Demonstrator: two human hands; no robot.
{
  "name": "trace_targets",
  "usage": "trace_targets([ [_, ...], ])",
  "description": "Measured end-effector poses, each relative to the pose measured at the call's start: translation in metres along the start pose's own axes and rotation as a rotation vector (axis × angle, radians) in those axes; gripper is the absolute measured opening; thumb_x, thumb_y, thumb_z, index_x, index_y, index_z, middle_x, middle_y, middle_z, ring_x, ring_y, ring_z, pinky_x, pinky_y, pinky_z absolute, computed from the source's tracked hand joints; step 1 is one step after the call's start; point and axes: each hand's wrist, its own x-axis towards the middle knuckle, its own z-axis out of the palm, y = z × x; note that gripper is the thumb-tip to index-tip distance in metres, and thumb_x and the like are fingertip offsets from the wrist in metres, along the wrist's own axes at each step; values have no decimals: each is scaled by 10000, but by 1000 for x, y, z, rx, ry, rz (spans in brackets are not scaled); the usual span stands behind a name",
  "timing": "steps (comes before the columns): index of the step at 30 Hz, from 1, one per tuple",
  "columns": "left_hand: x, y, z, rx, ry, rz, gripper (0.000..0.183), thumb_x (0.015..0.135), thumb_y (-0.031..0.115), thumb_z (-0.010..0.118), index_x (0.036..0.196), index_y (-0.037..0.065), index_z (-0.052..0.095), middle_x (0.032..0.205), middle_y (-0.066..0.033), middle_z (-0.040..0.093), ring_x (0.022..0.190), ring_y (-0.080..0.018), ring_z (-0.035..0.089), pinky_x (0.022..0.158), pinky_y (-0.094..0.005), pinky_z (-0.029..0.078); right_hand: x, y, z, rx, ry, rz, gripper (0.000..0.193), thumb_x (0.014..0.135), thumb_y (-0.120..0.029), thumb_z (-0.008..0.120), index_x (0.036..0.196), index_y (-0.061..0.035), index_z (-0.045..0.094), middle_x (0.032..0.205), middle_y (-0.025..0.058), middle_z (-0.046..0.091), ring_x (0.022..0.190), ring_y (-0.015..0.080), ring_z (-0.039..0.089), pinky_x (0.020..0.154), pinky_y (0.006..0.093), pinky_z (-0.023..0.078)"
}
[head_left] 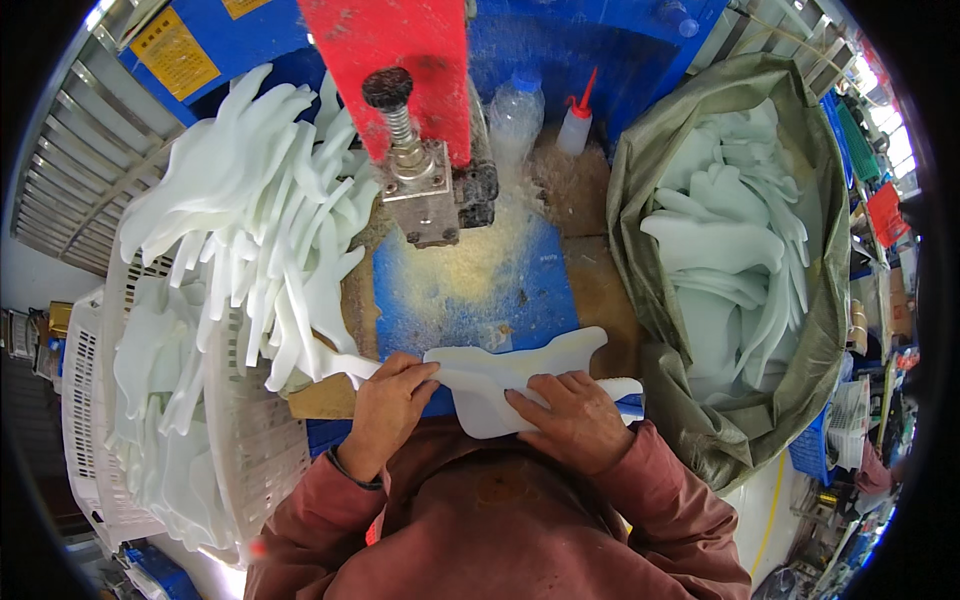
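Note:
In front of my body lies a pale white, curved flat piece [480,400] with wavy edges, like foam or soft plastic. My left hand [391,402] pinches its left end between thumb and fingers. My right hand [578,418] grips its right part, fingers bent over the top face, with the thumb hidden. Just beyond the piece stands a machine with a red column [400,70] and a metal head [425,190]. Below the head, a blue work plate [470,290] is covered in pale yellowish dust.
Similar pieces [250,190] are heaped at left, above white plastic baskets [265,450] holding more. At right, an olive sack [655,400] holds several white pieces [710,240]. Behind the machine head are a clear bottle [517,115] and a small red-tipped squeeze bottle [575,128].

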Motion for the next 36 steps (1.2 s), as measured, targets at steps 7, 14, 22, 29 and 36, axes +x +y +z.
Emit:
trace_targets([
  [7,12,-6,8,101,78,18,223,886,103,761,1106,64,770,1049,-116,705,888,-342,709,762,-432,583,11,12,5,31,-85,57,551,829,-236,804,1344,-104,660,1184,135,608,1043,313,642,911,449,497],
  [14,21,-9,15,154,27,-47,217,892,102,750,1105,73,772,1047,-112,704,896,-351,712,761,-448,581,20,23,13,44,-96,49,533,843,-230,794,1340,-102,650,1192,134,602,1025,317,638,922,447,490],
  [22,23,-15,21,147,11,-66,205,893,111,750,1093,75,779,1016,-113,705,889,-354,712,770,-453,579,20,27,22,33,-104,53,544,822,-225,801,1331,-105,652,1176,119,599,1022,310,632,922,437,487],
  [29,24,-16,21,138,-18,-106,171,899,110,744,1062,68,775,996,-124,702,885,-369,706,776,-459,576,24,30,27,4,-104,53,545,820,-229,802,1330,-112,651,1152,104,590,1009,301,630,918,433,488],
  [36,26,-17,21,141,41,-34,170,901,93,741,1068,61,752,1023,-139,712,900,-392,704,777,-465,577,23,31,28,48,-101,52,544,823,-238,804,1329,-110,651,1155,109,589,1006,308,635,921,434,486],
])
